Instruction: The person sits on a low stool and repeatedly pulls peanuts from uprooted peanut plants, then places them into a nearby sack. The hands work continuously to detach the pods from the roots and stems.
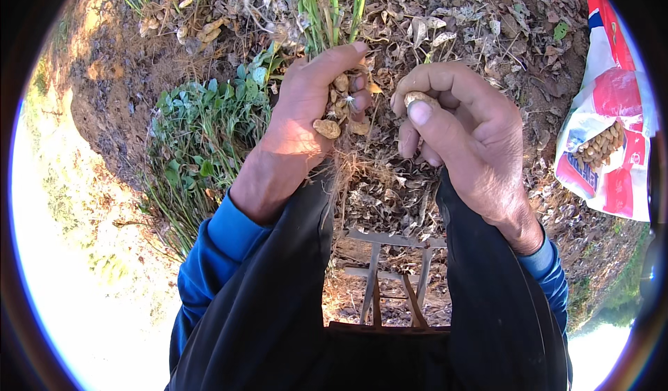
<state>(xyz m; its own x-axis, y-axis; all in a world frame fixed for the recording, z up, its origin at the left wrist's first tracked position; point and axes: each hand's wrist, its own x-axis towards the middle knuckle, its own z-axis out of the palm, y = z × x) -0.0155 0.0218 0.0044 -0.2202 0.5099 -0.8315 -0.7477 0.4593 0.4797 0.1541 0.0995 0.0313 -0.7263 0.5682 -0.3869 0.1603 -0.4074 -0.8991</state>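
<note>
My left hand is closed around a peanut plant at its base. Several peanut pods cluster against the fingers, and thin roots trail down toward my knees. Green stems rise beyond that hand, at the top of the view. Between thumb and forefinger, my right hand pinches a single peanut pod, apart from the plant. Its other fingers are curled, and the palm is partly hidden.
A red and white plastic sack at the right holds peanut pods. Pulled green plants lie at the left. More peanut pods on roots are at upper left. Dry leaves cover the soil. A stool frame shows between my legs.
</note>
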